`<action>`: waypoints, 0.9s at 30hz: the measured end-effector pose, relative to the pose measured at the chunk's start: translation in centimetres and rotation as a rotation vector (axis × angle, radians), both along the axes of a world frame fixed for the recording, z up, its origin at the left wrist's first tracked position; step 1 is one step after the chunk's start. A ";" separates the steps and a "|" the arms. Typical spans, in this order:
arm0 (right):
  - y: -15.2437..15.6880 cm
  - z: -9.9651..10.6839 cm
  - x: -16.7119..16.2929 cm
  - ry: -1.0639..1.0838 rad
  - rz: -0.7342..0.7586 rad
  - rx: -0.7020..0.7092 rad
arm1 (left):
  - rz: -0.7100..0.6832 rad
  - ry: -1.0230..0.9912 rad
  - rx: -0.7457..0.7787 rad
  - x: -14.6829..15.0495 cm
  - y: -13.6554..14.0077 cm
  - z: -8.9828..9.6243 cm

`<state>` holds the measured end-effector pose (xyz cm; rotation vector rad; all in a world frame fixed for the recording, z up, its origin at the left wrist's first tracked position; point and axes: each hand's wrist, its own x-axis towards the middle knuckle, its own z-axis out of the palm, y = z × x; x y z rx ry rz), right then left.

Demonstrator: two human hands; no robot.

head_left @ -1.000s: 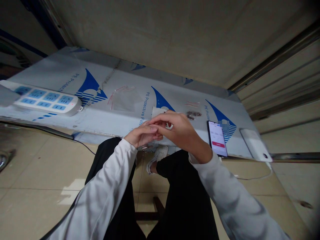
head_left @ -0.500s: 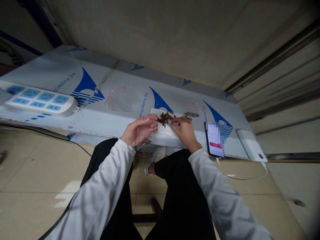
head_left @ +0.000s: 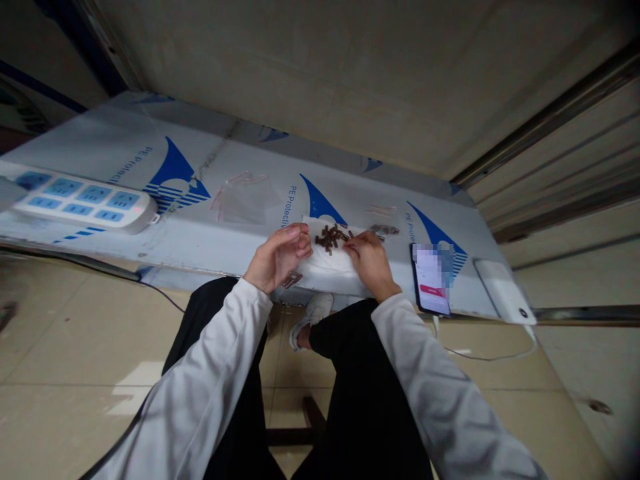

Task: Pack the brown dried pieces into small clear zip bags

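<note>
Small brown cylindrical pieces (head_left: 330, 238) lie in a loose pile on a white sheet (head_left: 327, 263) near the table's front edge. My left hand (head_left: 281, 257) hovers just left of the pile, fingers curled and thumb against them; anything inside is hidden. A few similar brown pieces (head_left: 293, 279) show below that hand, by the table edge. On the pile's right side, my right hand (head_left: 369, 259) has its fingertips pinched together; what they hold, if anything, is too small to name. Just beyond it sits a clear bag (head_left: 384, 229) with dark contents.
Clear plastic bags with red seal lines lie behind, one larger (head_left: 245, 199) and one smaller (head_left: 383, 212). A power strip (head_left: 83, 200) occupies the left. To the right are a phone (head_left: 430, 279) and a white power bank (head_left: 504, 290) with a cable.
My right hand has drawn back slightly to the right from the pile, with its fingers closer together. My left hand has shifted a little away from the pile to the left.
</note>
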<state>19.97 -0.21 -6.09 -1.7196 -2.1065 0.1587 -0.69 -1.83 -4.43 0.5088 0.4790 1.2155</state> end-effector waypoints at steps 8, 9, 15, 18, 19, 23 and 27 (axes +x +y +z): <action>-3.7 8.0 -5.8 0.620 0.104 0.021 | -0.081 0.201 0.194 0.8 -0.4 -0.7; -3.8 8.6 -6.3 0.598 0.144 0.014 | -0.109 0.204 0.208 0.9 -0.6 -0.6; -3.2 8.8 -6.7 0.377 0.351 -0.065 | -0.145 0.211 0.258 0.7 -1.0 -0.4; -2.9 8.9 -6.3 0.312 0.403 -0.103 | -0.146 0.237 0.278 0.5 -0.9 -0.6; -2.8 8.9 -6.2 0.301 0.414 -0.109 | -0.145 0.244 0.282 0.5 -0.8 -0.6; -2.8 8.8 -6.2 0.324 0.414 -0.119 | -0.147 0.252 0.291 0.6 -0.8 -0.8; -2.6 8.5 -6.3 0.350 0.404 -0.144 | -0.183 0.260 0.292 0.7 -1.0 -0.6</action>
